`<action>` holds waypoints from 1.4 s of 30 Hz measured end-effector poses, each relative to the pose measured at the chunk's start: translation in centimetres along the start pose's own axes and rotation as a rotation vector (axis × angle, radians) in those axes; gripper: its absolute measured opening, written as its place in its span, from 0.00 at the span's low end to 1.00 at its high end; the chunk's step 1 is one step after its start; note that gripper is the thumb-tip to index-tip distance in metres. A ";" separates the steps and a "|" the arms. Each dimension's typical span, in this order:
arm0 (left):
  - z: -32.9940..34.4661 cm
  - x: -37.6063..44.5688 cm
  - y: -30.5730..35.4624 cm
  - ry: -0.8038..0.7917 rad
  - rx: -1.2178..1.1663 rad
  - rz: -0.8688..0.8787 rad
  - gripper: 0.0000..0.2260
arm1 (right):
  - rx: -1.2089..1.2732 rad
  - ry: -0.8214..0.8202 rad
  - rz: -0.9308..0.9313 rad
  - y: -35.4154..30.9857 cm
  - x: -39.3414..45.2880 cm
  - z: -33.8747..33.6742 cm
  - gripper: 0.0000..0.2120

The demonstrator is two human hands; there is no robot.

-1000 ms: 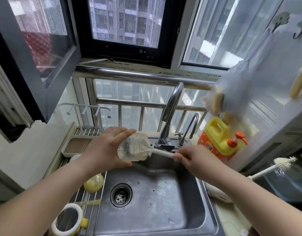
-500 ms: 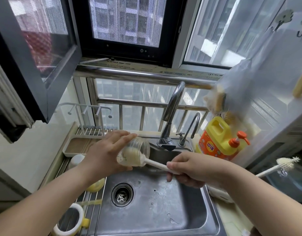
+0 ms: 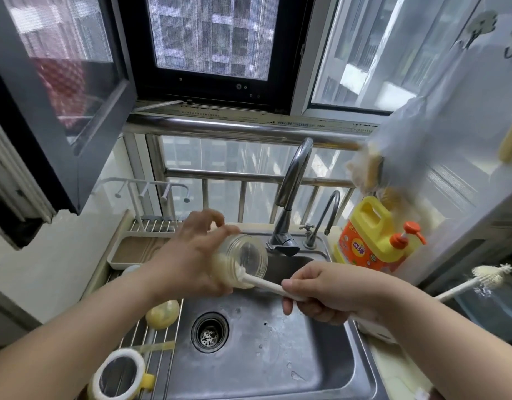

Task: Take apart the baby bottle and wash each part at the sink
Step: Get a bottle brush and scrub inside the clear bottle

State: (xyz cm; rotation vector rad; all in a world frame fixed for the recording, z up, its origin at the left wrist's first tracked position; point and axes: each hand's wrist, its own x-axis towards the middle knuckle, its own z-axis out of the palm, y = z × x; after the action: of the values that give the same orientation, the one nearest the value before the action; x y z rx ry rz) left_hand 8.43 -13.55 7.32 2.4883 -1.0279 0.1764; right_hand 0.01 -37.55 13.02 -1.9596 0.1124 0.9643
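The left hand [image 3: 191, 255] grips the clear bottle [image 3: 243, 259] on its side above the sink [image 3: 263, 356], mouth turned toward the tap [image 3: 289, 197], just short of its spout. The right hand [image 3: 332, 293] is closed round the white brush [image 3: 257, 281], whose head sits inside the bottle. The basin lies open below, drain [image 3: 210, 332] uncovered. A yellow nipple [image 3: 162, 314] rests on the rack [image 3: 151, 339] at the sink's left edge.

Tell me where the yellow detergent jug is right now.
The yellow detergent jug stands at the right of the head view, on the counter behind the sink's right rear corner, just right of the small faucet.
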 end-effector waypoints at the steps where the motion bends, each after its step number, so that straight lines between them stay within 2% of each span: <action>1: -0.1 0.1 0.0 -0.019 -0.057 -0.006 0.40 | -0.096 0.042 0.009 -0.4 -0.3 0.1 0.17; 4: 0.5 -0.2 0.2 -0.105 -0.110 0.021 0.39 | -0.729 0.349 -0.048 -1.6 -0.8 0.3 0.14; 7: 1.1 0.0 0.6 -0.122 -0.162 -0.014 0.40 | -1.252 0.769 -0.277 -1.5 -0.1 0.5 0.07; 8: 1.1 0.1 0.8 -0.110 -0.187 -0.022 0.40 | -1.317 0.815 -0.331 -1.1 0.5 0.6 0.12; 10: 1.0 0.3 1.2 -0.060 -0.203 -0.017 0.40 | -1.336 0.886 -0.394 -0.6 1.4 0.5 0.17; 11: 0.9 0.3 1.2 -0.017 -0.201 -0.022 0.40 | -1.338 0.913 -0.411 -0.7 1.7 0.7 0.15; 13: 0.7 0.2 1.4 0.065 -0.187 -0.038 0.40 | -1.224 0.873 -0.305 -1.2 1.9 1.0 0.07; 16: 1.1 -0.1 1.2 0.148 -0.078 0.080 0.41 | -0.880 0.461 -0.105 -1.8 1.8 0.9 0.15; 19: 1.5 -0.5 1.2 0.180 -0.074 0.118 0.43 | -0.584 0.228 -0.053 -2.2 1.0 0.6 0.19; 21: 1.5 -0.6 1.0 0.178 -0.081 0.123 0.42 | -0.422 0.138 -0.016 -2.2 0.4 0.5 0.20; 23: 1.4 -0.6 0.7 0.174 -0.066 0.106 0.41 | -0.541 0.234 -0.038 -2.3 0.5 0.6 0.18; 25: 1.4 -0.7 0.6 0.170 -0.055 0.062 0.40 | -0.926 0.514 -0.117 -2.0 0.8 0.9 0.13; 27: 1.3 -0.7 0.6 0.168 -0.047 0.026 0.40 | -1.277 0.849 -0.293 -1.0 1.3 1.1 0.06; 29: 1.1 -0.6 0.9 0.163 -0.031 0.005 0.40 | -1.383 0.998 -0.423 -0.2 1.4 0.8 0.08; 31: 0.9 -0.4 1.1 0.172 0.004 0.003 0.40 | -1.385 1.048 -0.440 0.0 1.3 0.6 0.08; 33: 0.9 -0.2 1.4 0.181 0.048 0.024 0.40 | -1.262 0.924 -0.276 -0.5 1.2 1.0 0.03; 35: 1.1 -0.2 1.4 0.198 0.099 0.067 0.39 | -0.991 0.620 -0.133 -0.6 1.2 1.2 0.11; 37: 1.3 -0.4 1.3 0.202 0.137 0.114 0.39 | -0.576 0.308 -0.053 -0.7 1.0 0.9 0.16; 39: 1.3 -0.6 1.0 0.221 0.118 0.121 0.41 | -0.137 0.098 -0.002 -0.5 0.3 0.7 0.18; 40: 1.2 -0.7 0.8 0.230 0.099 0.116 0.41 | -0.014 0.041 0.009 -0.3 0.0 0.6 0.18; 41: 1.2 -0.8 0.7 0.227 0.095 0.113 0.41 | 0.000 0.032 0.011 -0.2 -0.1 0.5 0.18; 42: 1.3 -0.8 0.6 0.218 0.104 0.110 0.40 | -0.091 0.081 0.009 -0.1 0.0 0.5 0.18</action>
State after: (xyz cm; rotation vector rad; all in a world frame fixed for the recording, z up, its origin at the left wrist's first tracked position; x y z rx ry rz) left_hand 7.35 -13.99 6.15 2.4371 -1.0867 0.5358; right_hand -0.20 -37.10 12.96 -2.0841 0.1250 0.9106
